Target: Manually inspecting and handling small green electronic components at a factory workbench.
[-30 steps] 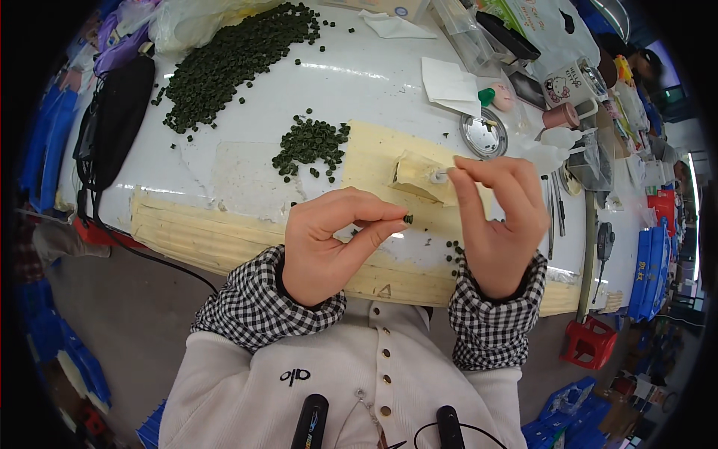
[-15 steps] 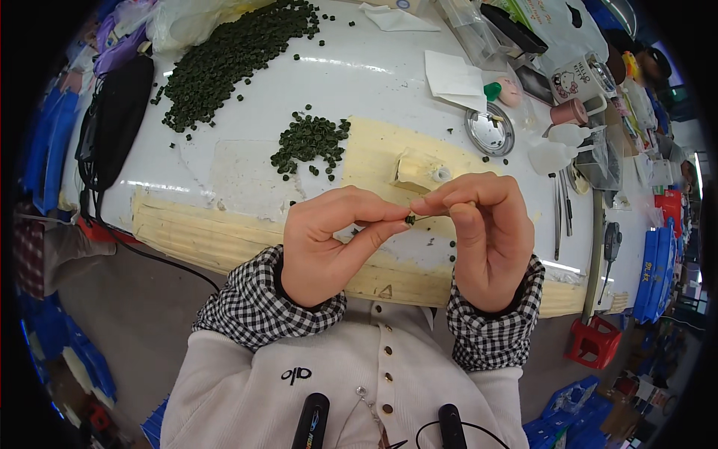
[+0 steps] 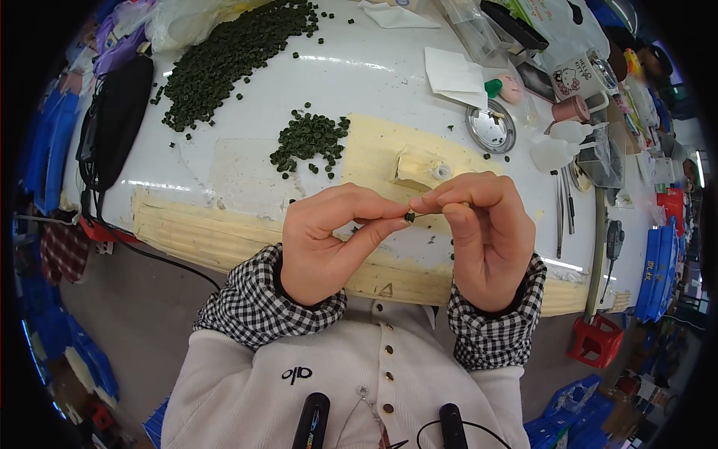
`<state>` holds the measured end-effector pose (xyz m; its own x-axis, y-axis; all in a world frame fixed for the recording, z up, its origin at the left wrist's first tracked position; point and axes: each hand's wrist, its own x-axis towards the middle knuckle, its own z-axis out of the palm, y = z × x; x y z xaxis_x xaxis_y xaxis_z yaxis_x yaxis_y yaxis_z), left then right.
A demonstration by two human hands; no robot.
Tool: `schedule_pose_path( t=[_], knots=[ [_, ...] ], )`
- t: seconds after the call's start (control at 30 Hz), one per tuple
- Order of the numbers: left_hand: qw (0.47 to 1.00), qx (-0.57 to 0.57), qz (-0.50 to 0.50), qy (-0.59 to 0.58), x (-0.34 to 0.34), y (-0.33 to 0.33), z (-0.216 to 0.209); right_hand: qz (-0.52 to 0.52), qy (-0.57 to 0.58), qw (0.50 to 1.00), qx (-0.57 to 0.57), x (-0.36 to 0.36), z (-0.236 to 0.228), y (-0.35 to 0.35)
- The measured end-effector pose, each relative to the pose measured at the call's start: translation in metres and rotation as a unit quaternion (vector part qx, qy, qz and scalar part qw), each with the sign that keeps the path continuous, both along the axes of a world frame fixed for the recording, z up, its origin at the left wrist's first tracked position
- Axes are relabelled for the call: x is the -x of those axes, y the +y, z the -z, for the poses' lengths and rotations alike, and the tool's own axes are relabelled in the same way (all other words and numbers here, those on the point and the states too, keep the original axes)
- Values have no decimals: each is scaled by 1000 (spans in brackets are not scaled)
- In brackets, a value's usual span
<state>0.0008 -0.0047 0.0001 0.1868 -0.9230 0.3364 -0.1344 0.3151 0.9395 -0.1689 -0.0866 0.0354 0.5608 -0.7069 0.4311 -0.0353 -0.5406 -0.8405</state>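
My left hand [image 3: 329, 239] pinches a small dark green ring-like part [image 3: 410, 217] between thumb and fingertips. Close on its right, my right hand [image 3: 486, 236] is closed on a thin, needle-like tool [image 3: 426, 215], whose tip meets the part; most of the tool is hidden by the fingers. Just beyond my hands, a small yellow-taped block [image 3: 411, 168] with a white round fitting [image 3: 442, 172] stands on the taped worktop. A small heap of similar green parts [image 3: 310, 142] lies beyond my left hand, with a much larger pile [image 3: 224, 67] at the far left.
At the right are a round metal dish [image 3: 491, 127], white squeeze bottles [image 3: 552, 153], tweezers [image 3: 559, 217] and a pink spool [image 3: 571, 109]. White paper [image 3: 455, 75] lies behind the dish. A black cloth bag [image 3: 116, 123] rests at the left edge. A red stool [image 3: 594, 342] stands on the floor.
Both hands hold nearly the same pose around the green part, with only slight finger movement on the right. At the far left, a person in checked clothing has shifted.
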Motion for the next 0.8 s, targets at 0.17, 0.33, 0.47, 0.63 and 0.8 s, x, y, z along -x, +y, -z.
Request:
schedule_pose_path(
  t=[0.17, 0.33, 0.47, 0.63, 0.8],
  knots=[
    [1000, -5, -2, -2, 0, 0, -1, 46, -30, 998, -2, -1, -1, 1],
    [1000, -6, -7, -6, 0, 2, 0, 185, 27, 969, 159, 0, 4, -12],
    [1000, -2, -3, -1, 0, 1, 0, 199, 108, 946, 233, -5, 2, -19],
    [1000, 3, -12, 4, 0, 2, 0, 178, 175, 941, 229, -4, 6, -20],
    [1000, 7, -22, 9, 0, 3, -3, 192, 134, 951, 201, 0, -8, -5]
  ],
)
